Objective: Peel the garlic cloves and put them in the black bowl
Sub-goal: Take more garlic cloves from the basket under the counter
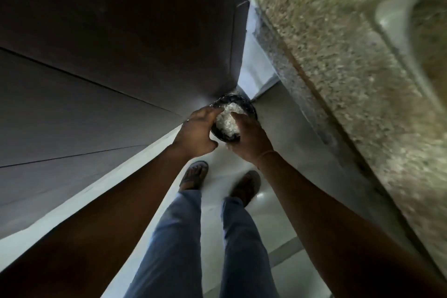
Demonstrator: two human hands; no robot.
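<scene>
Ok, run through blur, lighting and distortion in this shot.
Head view: motion blur smears the speckled countertop and sink rim at right. The dark cabinet panels sit in shadow, their seams splayed by the wide lens. The white flakes in the dark round container are nearly blown out. A small glare spot lies on the floor.
</scene>
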